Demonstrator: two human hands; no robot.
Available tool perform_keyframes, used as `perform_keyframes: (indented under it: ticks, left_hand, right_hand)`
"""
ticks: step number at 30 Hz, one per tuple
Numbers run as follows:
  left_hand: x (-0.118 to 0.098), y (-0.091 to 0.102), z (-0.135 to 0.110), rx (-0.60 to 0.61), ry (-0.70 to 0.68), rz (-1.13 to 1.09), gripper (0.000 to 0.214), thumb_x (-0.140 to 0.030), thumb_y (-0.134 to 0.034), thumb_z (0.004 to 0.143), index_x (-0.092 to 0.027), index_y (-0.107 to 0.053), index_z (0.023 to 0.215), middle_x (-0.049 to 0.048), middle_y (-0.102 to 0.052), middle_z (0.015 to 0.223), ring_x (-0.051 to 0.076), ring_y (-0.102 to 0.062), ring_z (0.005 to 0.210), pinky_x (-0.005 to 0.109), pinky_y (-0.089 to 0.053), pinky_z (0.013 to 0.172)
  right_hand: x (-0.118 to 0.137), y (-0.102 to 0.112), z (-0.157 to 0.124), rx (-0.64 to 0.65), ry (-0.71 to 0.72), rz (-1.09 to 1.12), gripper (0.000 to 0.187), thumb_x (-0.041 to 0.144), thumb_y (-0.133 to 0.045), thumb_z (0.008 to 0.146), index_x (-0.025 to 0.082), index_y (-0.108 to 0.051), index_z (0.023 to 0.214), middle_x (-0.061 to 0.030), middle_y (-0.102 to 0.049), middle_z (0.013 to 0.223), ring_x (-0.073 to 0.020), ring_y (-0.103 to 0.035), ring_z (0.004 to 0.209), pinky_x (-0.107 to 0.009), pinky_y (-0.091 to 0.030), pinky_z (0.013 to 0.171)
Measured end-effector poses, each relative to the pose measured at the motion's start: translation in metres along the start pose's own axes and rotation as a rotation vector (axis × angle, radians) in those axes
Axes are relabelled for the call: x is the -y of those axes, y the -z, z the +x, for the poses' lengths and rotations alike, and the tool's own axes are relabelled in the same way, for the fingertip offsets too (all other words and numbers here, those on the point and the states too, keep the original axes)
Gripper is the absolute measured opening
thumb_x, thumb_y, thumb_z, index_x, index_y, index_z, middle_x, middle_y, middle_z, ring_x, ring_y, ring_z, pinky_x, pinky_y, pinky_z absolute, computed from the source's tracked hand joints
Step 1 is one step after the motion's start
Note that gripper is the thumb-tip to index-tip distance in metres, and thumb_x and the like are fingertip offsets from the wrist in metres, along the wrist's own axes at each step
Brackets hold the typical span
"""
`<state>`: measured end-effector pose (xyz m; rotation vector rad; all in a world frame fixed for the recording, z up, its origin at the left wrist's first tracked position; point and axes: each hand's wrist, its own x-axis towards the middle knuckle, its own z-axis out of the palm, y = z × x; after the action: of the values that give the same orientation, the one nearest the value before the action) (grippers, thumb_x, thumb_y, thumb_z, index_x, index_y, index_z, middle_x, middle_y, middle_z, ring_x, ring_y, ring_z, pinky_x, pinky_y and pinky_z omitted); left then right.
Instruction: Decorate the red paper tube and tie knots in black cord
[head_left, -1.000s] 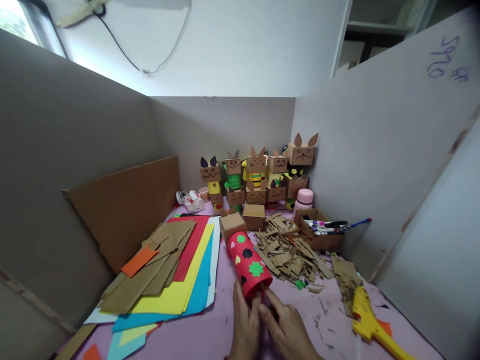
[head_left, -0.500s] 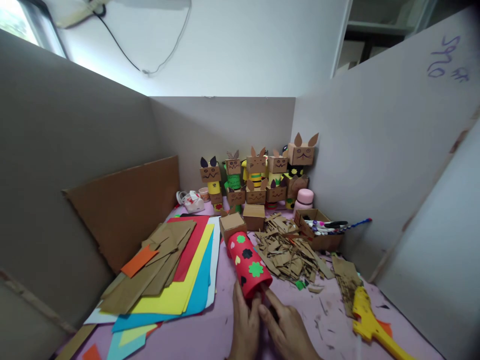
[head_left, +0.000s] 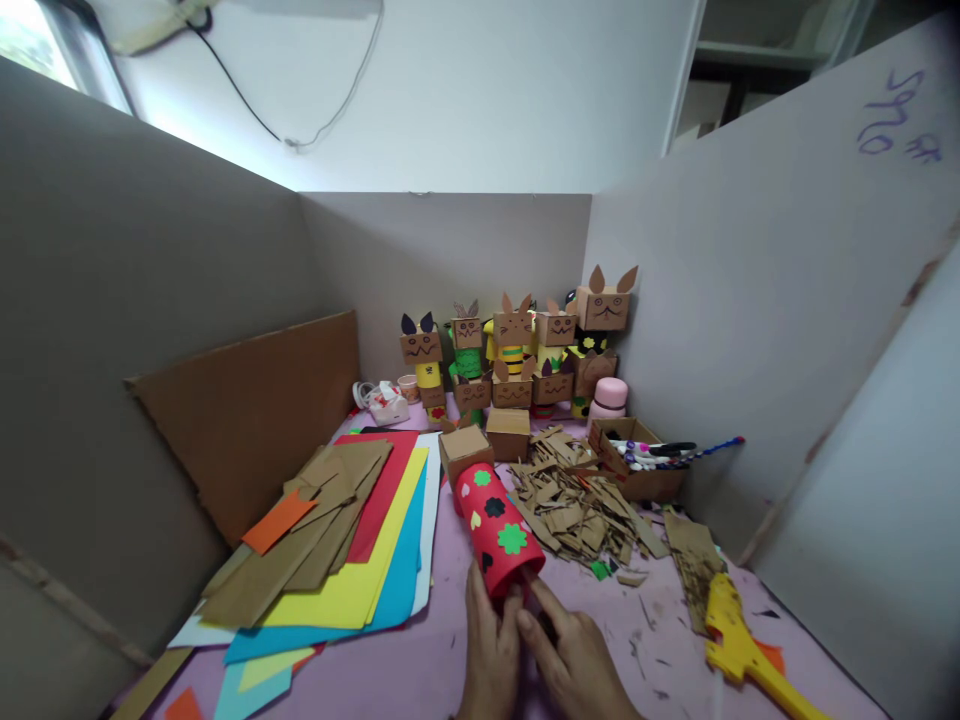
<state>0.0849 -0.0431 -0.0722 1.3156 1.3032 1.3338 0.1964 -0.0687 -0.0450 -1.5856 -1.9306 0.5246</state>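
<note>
A cardboard animal figure lies tilted away from me, its red tube body (head_left: 501,530) dotted with green and black flowers and small hearts. Its box head (head_left: 465,450) is at the far end, with ears behind it. My left hand (head_left: 493,635) grips the near rim of the tube from the left, thumb by the opening. At the right of the same rim is my right hand (head_left: 574,650), its index finger at the tube's mouth and its thumb close to my left hand. The inside of the tube and some fingertips are hidden.
Coloured sheets (head_left: 337,600) with brown cardboard pieces (head_left: 300,530) lie left. A heap of cardboard scraps (head_left: 574,500), an open box of pens (head_left: 645,480) and a yellow glue gun (head_left: 739,640) are right. Several finished cardboard figures (head_left: 514,345) stand along the back.
</note>
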Motion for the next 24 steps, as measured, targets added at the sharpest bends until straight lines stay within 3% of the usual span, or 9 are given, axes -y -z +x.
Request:
perform_keyframes:
  ticks: [12,24]
  left_hand:
    - [0.0007,0.0002,0.0,0.003,-0.016,0.02,0.062,-0.045,-0.039,0.089,-0.01,-0.026,0.138,0.0204,-0.03,0.147,0.028,-0.024,0.138,0.045,-0.021,0.112]
    - [-0.0002,0.0005,-0.0005,-0.002,-0.008,-0.017,0.059,-0.043,-0.041,0.089,-0.014,-0.028,0.139,0.0176,-0.033,0.146,0.026,-0.025,0.138,0.044,-0.021,0.113]
  right_hand:
    - [-0.0011,-0.0019,0.0008,0.01,-0.011,0.008,0.077,0.057,-0.013,0.091,0.001,-0.047,0.132,-0.0172,-0.075,0.071,-0.0291,-0.069,0.06,-0.034,-0.049,0.056]
    - [0.0004,-0.0004,0.0006,0.015,-0.016,0.027,0.072,0.055,-0.017,0.092,0.003,-0.047,0.132,-0.0169,-0.075,0.074,-0.0283,-0.07,0.064,-0.032,-0.05,0.058]
